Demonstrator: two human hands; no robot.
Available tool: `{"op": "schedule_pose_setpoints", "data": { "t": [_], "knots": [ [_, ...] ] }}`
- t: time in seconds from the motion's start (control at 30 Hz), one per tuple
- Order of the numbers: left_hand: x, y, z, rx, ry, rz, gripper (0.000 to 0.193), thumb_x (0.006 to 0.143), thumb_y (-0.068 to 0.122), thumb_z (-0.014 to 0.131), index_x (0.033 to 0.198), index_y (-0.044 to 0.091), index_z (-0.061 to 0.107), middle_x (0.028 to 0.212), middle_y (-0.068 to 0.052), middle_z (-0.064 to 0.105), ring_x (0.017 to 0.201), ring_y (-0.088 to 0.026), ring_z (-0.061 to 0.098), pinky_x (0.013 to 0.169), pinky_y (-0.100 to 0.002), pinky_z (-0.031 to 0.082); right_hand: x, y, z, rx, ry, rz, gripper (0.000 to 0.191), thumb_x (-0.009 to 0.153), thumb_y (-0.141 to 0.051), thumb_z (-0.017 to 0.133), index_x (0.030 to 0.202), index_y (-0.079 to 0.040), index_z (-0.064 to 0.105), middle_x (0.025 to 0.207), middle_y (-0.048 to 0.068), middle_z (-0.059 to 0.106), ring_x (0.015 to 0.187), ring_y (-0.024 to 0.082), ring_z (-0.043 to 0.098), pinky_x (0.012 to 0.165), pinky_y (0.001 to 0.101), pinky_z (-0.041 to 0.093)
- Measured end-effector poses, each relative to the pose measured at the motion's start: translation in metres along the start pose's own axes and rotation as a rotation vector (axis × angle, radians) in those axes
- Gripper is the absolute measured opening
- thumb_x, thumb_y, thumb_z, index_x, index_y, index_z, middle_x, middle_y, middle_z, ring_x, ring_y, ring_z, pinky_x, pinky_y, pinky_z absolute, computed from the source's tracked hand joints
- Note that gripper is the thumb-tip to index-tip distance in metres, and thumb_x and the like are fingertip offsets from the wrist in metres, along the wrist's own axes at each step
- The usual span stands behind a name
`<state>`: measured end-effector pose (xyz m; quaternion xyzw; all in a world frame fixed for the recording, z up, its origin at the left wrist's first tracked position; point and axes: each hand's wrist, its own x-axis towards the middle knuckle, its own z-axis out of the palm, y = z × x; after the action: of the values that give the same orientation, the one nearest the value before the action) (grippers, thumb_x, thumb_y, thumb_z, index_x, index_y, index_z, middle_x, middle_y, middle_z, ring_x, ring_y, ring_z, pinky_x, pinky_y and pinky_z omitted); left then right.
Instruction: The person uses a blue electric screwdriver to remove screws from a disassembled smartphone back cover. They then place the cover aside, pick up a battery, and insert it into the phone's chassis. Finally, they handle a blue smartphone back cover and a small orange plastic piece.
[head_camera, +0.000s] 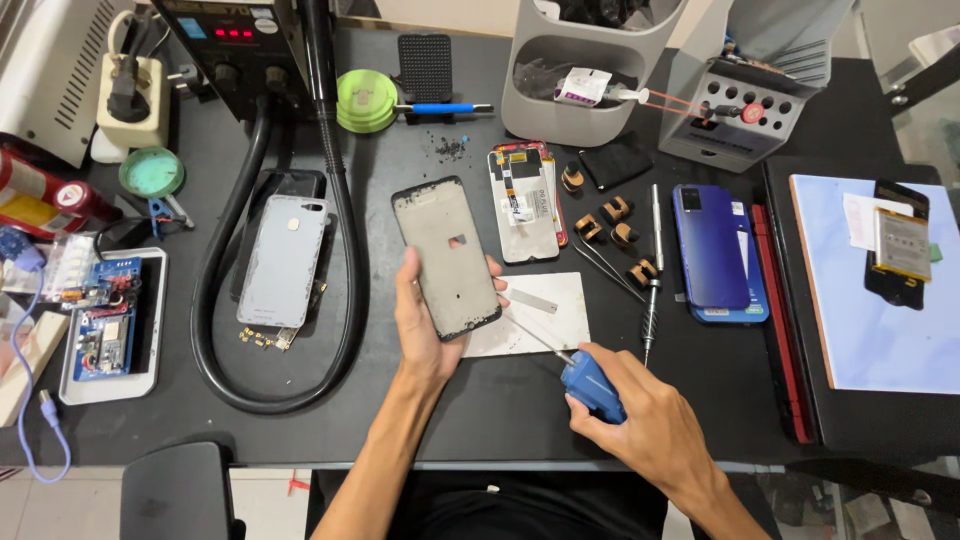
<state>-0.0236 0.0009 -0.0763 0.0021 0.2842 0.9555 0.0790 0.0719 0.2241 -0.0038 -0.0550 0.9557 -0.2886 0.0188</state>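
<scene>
head view: left hand (425, 320) grips a phone frame (447, 257) over the metal plate (535, 318); right hand (640, 425) holds a blue screwdriver (590, 383), tip by the frame.

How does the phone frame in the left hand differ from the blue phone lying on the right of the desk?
The phone frame is grey with a black rim and looks stripped bare; the blue phone has a glossy blue back. The frame is held off the desk, tilted, in the left hand; the blue phone lies flat on the desk, untouched. A screwdriver in the right hand points at the frame, not the blue phone. Both are similar slim rectangles.
</scene>
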Motion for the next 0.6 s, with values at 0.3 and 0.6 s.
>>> {"op": "schedule_pose_setpoints", "data": {
  "t": [0.3, 0.6],
  "knots": [
    [-0.002, 0.006, 0.001, 0.005, 0.025, 0.021, 0.070, 0.106, 0.063, 0.026, 0.127, 0.003, 0.054, 0.105, -0.023, 0.066, 0.092, -0.032, 0.068, 0.081, -0.046, 0.059, 0.002, -0.002, 0.001, -0.023, -0.090, 0.063, 0.061, 0.073, -0.030, 0.078, 0.130, -0.012, 0.065, 0.087, 0.008, 0.070, 0.067, 0.029, 0.074, 0.060, 0.0400, 0.060],
    [-0.005, 0.002, -0.002, 0.008, 0.022, 0.079, 0.069, 0.107, 0.062, 0.025, 0.127, 0.002, 0.053, 0.105, -0.024, 0.066, 0.092, -0.033, 0.068, 0.081, -0.046, 0.059, -0.006, -0.014, 0.018, 0.071, -0.095, 0.001, 0.057, 0.072, -0.029, 0.080, 0.123, -0.008, 0.065, 0.091, 0.010, 0.072, 0.071, 0.032, 0.074, 0.063, 0.0406, 0.059]
  ]
}}
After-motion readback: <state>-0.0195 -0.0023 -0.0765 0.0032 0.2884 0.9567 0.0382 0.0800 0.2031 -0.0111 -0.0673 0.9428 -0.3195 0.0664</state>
